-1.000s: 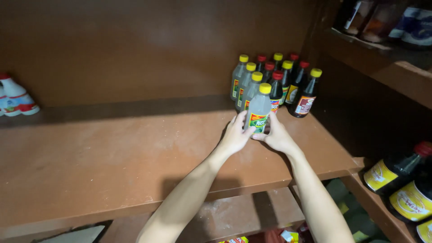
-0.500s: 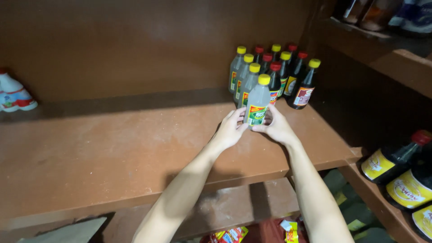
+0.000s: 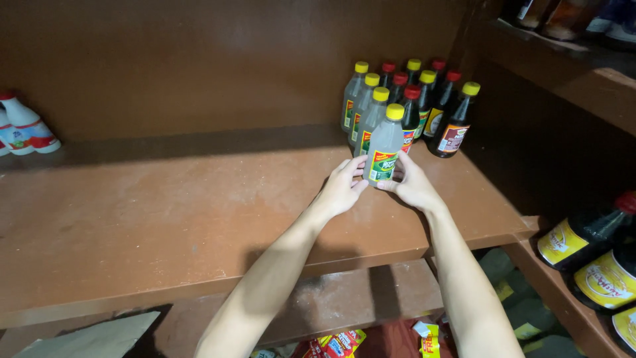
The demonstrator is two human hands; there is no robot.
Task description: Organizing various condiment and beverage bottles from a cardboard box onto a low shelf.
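Cupping both hands around the clear bottle (image 3: 384, 149), you're setting it at the front of the cluster on the brown shelf (image 3: 165, 212) — your left hand (image 3: 341, 189) is wrapping its left side, fingers curled narrow against the label, and your right hand (image 3: 414, 187) is pressing in from the other side, both in contact with it. That bottle is standing upright, yellow cap on top, a green and yellow label low on its body. Judging by the layout, the stocking looks well begun but far from finished: behind it you're lining up a row of clear yellow-capped bottles (image 3: 363, 99) beside dark bottles (image 3: 440, 109) with red and yellow caps, while most of the shelf is lying bare to the left. Over at the far left edge, white bottles with red caps (image 3: 23, 126) are sitting — and down at the lower right, big dark bottles with yellow oval labels (image 3: 596, 252) are lying on a lower shelf.
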